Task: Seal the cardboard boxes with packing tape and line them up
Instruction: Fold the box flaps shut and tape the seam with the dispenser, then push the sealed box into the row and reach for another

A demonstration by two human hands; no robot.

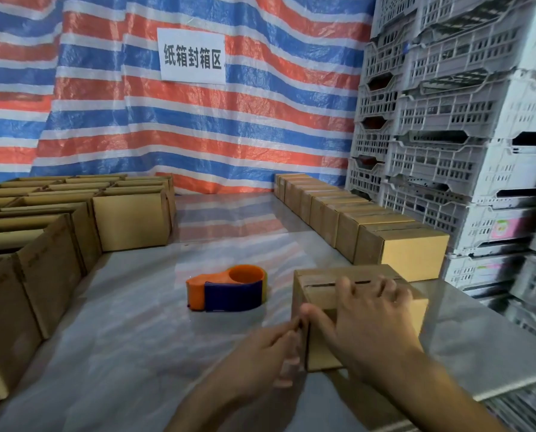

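A small cardboard box (pixel 329 283) stands on the shiny table (pixel 135 322), right of centre near the front. My right hand (pixel 366 316) lies flat on its top with fingers spread, the thumb along the near top edge. My left hand (pixel 269 347) touches the box's near left corner with straight fingers. An orange and blue tape dispenser (pixel 227 289) rests on the table to the left of the box, untouched. A row of closed boxes (pixel 347 222) runs along the right side toward the back.
Several open-topped boxes (pixel 51 226) crowd the left side of the table. Stacked grey plastic crates (pixel 453 135) tower along the right. A striped tarp with a white paper sign (pixel 191 56) hangs behind. The table's right edge (pixel 509 381) is close to the box.
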